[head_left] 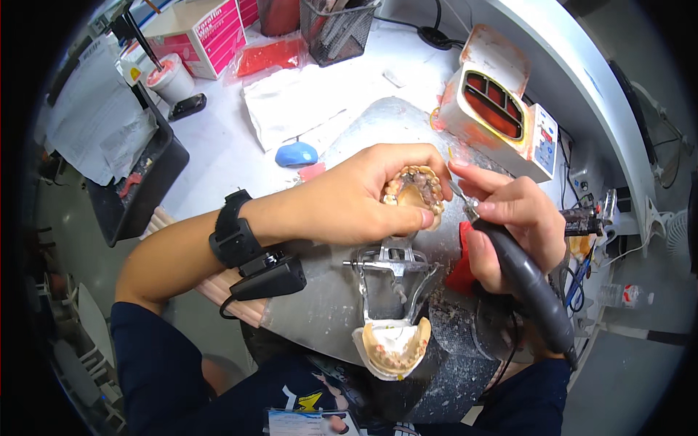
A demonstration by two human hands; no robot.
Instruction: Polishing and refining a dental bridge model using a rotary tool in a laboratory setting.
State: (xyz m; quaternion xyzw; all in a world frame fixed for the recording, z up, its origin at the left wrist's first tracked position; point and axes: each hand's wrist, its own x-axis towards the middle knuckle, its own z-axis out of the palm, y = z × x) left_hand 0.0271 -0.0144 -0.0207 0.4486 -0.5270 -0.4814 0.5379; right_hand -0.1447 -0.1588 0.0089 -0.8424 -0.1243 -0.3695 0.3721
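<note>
My left hand (356, 192) is wrapped round a dental cast (411, 190) with a horseshoe row of teeth, thumb across its near edge. The cast sits at the upper end of a metal articulator (398, 263), opened out flat. At its lower end lies a second cast (396, 349), tan and white, with small reddish marks along the ridge. Between the fingers of my right hand (520, 221) is a dark grey dental handpiece (527, 276). Its thin metal tip points at the right side of the upper cast, close to the teeth; I cannot tell whether it touches.
At the back right stands a wax heater (494, 102) with its lid up and red wax inside. A blue rounded object (297, 154) and white paper (291, 102) lie beyond my left hand. A red cloth (461, 265) is beside the articulator. A black tray (145, 174) sits left.
</note>
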